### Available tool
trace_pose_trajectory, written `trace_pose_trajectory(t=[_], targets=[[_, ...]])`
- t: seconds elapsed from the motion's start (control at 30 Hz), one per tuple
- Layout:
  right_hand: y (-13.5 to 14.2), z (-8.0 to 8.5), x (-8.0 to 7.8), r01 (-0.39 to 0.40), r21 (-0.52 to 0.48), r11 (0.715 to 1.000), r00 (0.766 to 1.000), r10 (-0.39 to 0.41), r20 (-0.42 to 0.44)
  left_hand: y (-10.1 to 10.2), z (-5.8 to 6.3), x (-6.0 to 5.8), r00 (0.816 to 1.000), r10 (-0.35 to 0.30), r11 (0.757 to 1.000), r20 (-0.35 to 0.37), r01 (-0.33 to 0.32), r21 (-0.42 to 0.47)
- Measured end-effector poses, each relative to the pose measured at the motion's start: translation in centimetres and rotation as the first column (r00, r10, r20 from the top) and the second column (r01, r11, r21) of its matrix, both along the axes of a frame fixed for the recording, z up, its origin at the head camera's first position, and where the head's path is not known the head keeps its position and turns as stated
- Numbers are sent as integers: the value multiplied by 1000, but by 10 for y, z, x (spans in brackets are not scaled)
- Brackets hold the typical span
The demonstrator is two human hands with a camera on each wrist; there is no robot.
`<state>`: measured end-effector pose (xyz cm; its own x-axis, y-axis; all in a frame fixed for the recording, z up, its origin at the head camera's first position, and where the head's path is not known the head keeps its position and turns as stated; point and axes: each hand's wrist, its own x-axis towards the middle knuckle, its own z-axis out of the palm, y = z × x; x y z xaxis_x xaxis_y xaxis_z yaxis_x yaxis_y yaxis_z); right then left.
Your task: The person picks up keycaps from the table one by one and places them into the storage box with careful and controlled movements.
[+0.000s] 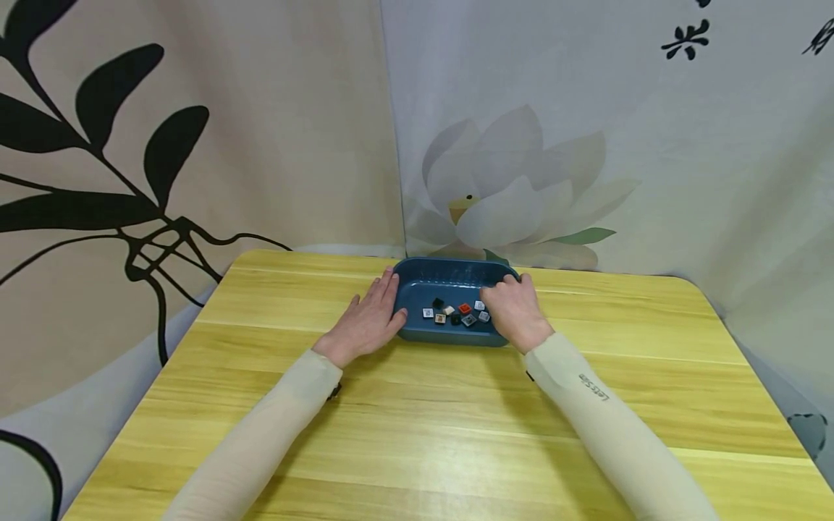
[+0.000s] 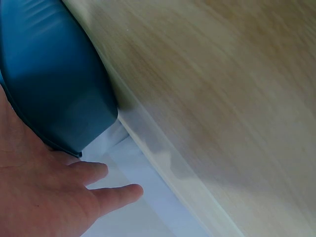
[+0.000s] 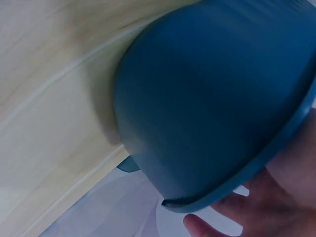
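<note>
A blue oblong tray with rounded corners sits near the table's far edge. Several small square pieces, among them a red one, a white one and a black one, lie loose on its floor. Along the tray's left side rests my left hand, fingers straight, thumb over the near left rim. My right hand straddles the right rim with bent fingers, part of it inside above the pieces. Two of its fingers show outside the rim in the right wrist view; I cannot tell whether the hidden fingertips hold anything.
The wooden table spreads around the tray, its far edge just behind it. A printed curtain with dark leaves and a pale flower hangs behind. Both light-sleeved forearms cross the table from the front.
</note>
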<state>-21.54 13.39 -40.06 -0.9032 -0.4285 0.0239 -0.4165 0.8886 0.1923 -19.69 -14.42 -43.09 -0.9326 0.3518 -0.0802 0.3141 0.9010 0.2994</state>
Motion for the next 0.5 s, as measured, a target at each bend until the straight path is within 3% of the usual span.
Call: trace_pose_trajectory(t=[0.23, 0.4, 0.5], targets=[[16, 9, 11, -21, -167, 986, 998, 11, -57, 0, 0, -1, 1000, -2, 1000, 2, 2, 14], [32, 17, 28, -39, -374, 927, 994, -3, -112, -4, 1, 0, 1000, 3, 1000, 15, -4, 26], [44, 16, 39, -39, -447, 894, 992, -20, -127, -10, 1, 1, 1000, 0, 999, 17, -1, 44]])
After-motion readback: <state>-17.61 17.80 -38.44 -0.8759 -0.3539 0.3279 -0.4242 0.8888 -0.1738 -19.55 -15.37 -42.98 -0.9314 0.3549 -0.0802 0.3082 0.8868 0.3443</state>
